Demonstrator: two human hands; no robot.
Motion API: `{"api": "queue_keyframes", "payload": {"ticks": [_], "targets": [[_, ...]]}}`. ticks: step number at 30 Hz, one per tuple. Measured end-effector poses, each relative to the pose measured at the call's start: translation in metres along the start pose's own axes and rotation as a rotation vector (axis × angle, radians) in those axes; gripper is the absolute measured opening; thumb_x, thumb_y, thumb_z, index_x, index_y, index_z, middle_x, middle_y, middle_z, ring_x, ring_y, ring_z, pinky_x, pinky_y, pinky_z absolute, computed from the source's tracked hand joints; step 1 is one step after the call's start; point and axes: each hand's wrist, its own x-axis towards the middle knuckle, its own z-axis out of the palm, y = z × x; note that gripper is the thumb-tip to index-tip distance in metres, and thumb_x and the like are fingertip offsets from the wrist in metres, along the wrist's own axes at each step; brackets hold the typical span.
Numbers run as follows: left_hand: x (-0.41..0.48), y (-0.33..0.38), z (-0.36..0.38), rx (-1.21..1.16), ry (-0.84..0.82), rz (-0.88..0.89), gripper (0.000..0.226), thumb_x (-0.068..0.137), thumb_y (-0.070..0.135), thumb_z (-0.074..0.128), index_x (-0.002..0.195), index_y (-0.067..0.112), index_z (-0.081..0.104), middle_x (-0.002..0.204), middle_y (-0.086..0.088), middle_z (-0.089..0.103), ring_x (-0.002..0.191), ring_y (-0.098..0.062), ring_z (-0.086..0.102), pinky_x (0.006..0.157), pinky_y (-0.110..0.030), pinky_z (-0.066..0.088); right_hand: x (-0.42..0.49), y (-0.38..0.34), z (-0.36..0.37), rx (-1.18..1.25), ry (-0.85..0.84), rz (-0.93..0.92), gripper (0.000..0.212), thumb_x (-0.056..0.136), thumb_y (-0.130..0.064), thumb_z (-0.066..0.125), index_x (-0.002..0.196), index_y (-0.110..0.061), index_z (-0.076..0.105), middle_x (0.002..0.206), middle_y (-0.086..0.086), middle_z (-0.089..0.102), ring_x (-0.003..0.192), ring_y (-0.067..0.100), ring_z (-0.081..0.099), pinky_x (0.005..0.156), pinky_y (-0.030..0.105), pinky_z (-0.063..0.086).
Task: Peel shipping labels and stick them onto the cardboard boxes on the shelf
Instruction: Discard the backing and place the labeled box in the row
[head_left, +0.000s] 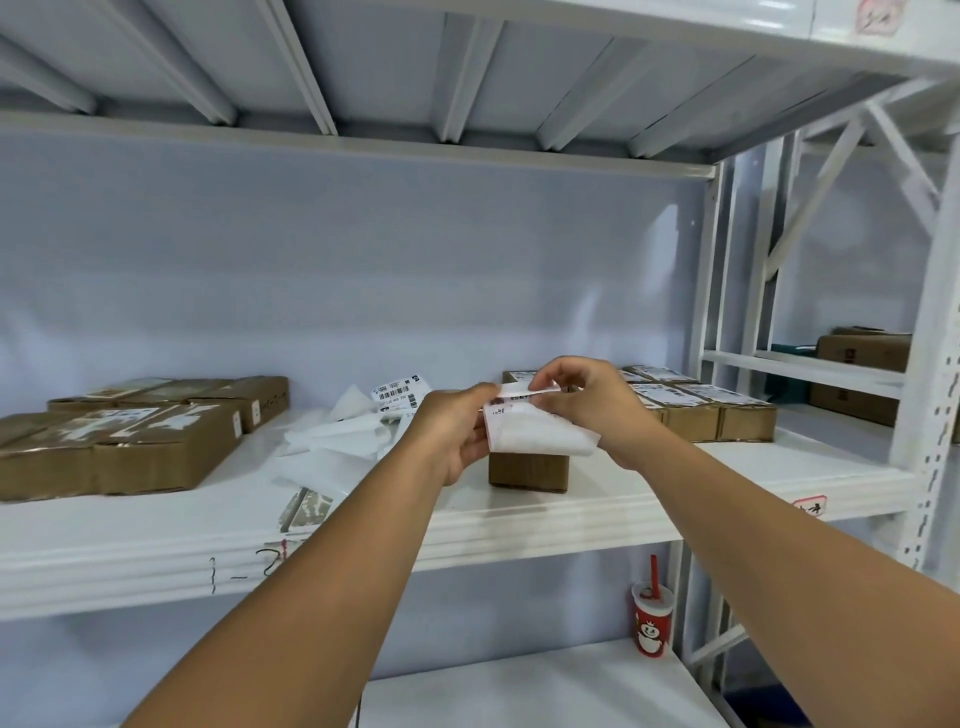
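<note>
Pale blue wall backed the white metal shelving (156, 525). At the left of the middle level sat a block of brown boxes (119, 447), packed side to side in two rows. Right of them lay a loose heap of white backing paper (337, 441), and a printed barcode label (400, 395) stood curled at its far edge. A small camouflage-patterned flat piece (306, 512) lay at the near edge of the heap.

The hands met close together above the shelf. The left hand (452, 431) pinched the left edge of the label sheet (535, 431). The right hand (587, 400) pinched the sheet's upper edge, where a narrow printed strip was bent away from the rest. The sheet hung between the hands with its long axis running left to right, printed lines at the top, and its lower right corner pointing to the near right. Directly below it a single box (530, 470) stood alone near the shelf's front. Whether the sheet touched it could not be told.

On the level beneath, a red cup (652, 623) with a straw stood upright. Farther right on the middle level, labelled boxes (717, 410) sat in tight rows, labels face up. Beyond the upright, more cartons (862, 358) rested on a neighbouring rack.
</note>
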Motion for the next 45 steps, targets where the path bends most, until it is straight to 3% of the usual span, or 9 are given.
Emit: {"api": "queue_keyframes", "payload": {"ticks": [7, 13, 19, 24, 30, 34, 39, 42, 45], "targets": [[-0.005, 0.003, -0.014, 0.148, -0.147, -0.188, 0.008, 0.088, 0.016, 0.058, 0.081, 0.015, 0.061, 0.079, -0.001, 0.066, 0.069, -0.014, 0.061, 0.06, -0.023, 0.05, -0.006, -0.006, -0.005, 0.054, -0.098, 0.046, 0.02, 0.083, 0.006, 0.065, 0.072, -0.011, 0.063, 0.059, -0.005, 0.058, 0.046, 0.005, 0.052, 0.043, 0.013, 0.038], [-0.005, 0.003, -0.024, 0.083, -0.169, -0.304, 0.017, 0.084, 0.015, 0.056, 0.067, 0.018, 0.058, 0.054, 0.005, 0.055, 0.048, -0.007, 0.041, 0.038, -0.013, 0.023, -0.007, -0.003, 0.001, 0.217, -0.119, 0.09, 0.022, 0.078, 0.008, 0.068, 0.068, -0.011, 0.066, 0.114, -0.004, 0.058, 0.088, 0.008, 0.063, 0.074, 0.021, 0.049], [0.0, -0.004, -0.036, -0.05, -0.159, -0.372, 0.027, 0.085, 0.015, 0.047, 0.058, 0.017, 0.048, 0.045, 0.006, 0.042, 0.033, -0.006, 0.029, 0.033, -0.012, 0.017, -0.011, -0.009, 0.003, 0.458, -0.185, 0.151, 0.03, 0.081, 0.013, 0.06, 0.062, -0.01, 0.063, 0.122, -0.003, 0.059, 0.087, 0.01, 0.065, 0.06, 0.021, 0.051], [0.012, -0.014, -0.044, -0.145, 0.121, -0.027, 0.018, 0.092, 0.001, 0.044, 0.076, 0.008, 0.049, 0.052, -0.005, 0.058, 0.029, -0.002, 0.033, 0.032, -0.011, 0.024, -0.006, -0.016, -0.001, 0.77, -0.051, 0.157, 0.022, 0.087, 0.005, 0.054, 0.073, -0.012, 0.057, 0.087, 0.001, 0.071, 0.07, 0.016, 0.062, 0.057, 0.025, 0.048], [0.021, -0.006, -0.074, -0.171, 0.581, 0.438, 0.037, 0.087, -0.007, 0.027, 0.075, 0.024, 0.042, 0.076, -0.001, 0.048, 0.036, -0.008, 0.047, 0.045, -0.022, 0.038, 0.003, -0.006, -0.008, 0.805, 0.577, 0.265, 0.022, 0.09, 0.0, 0.054, 0.081, -0.02, 0.061, 0.073, -0.002, 0.062, 0.053, 0.009, 0.055, 0.047, 0.017, 0.045], [0.024, -0.004, -0.097, 0.106, 0.58, 0.544, 0.038, 0.09, -0.005, 0.031, 0.075, 0.014, 0.059, 0.087, 0.004, 0.056, 0.055, -0.013, 0.064, 0.059, -0.024, 0.047, 0.005, 0.009, -0.005, 0.82, 0.573, 0.298, 0.03, 0.093, 0.004, 0.04, 0.087, -0.019, 0.059, 0.084, 0.005, 0.057, 0.063, 0.014, 0.052, 0.059, 0.021, 0.047], [0.041, -0.02, -0.121, 0.705, 0.553, 0.582, 0.033, 0.089, -0.001, 0.045, 0.116, 0.002, 0.063, 0.126, -0.011, 0.059, 0.119, -0.026, 0.051, 0.1, -0.028, 0.036, 0.012, 0.014, 0.004, 0.631, 0.371, 0.283, 0.025, 0.09, 0.01, 0.047, 0.099, -0.01, 0.06, 0.09, 0.004, 0.061, 0.077, 0.018, 0.06, 0.061, 0.02, 0.051], [0.049, -0.034, -0.132, 0.963, 0.552, 0.538, 0.033, 0.089, 0.007, 0.05, 0.12, 0.008, 0.062, 0.13, -0.011, 0.056, 0.127, -0.03, 0.039, 0.104, -0.033, 0.029, 0.017, 0.016, 0.009, 0.56, 0.278, 0.271, 0.026, 0.09, 0.012, 0.048, 0.102, -0.008, 0.059, 0.093, 0.005, 0.064, 0.077, 0.015, 0.062, 0.054, 0.017, 0.053], [0.05, -0.039, -0.136, 0.961, 0.661, 0.564, 0.027, 0.089, 0.011, 0.053, 0.111, 0.016, 0.068, 0.133, -0.01, 0.051, 0.128, -0.029, 0.034, 0.104, -0.034, 0.024, 0.023, 0.018, 0.013, 0.499, 0.199, 0.247, 0.024, 0.088, 0.01, 0.054, 0.103, -0.008, 0.059, 0.098, 0.009, 0.064, 0.08, 0.017, 0.063, 0.061, 0.018, 0.055]]}}
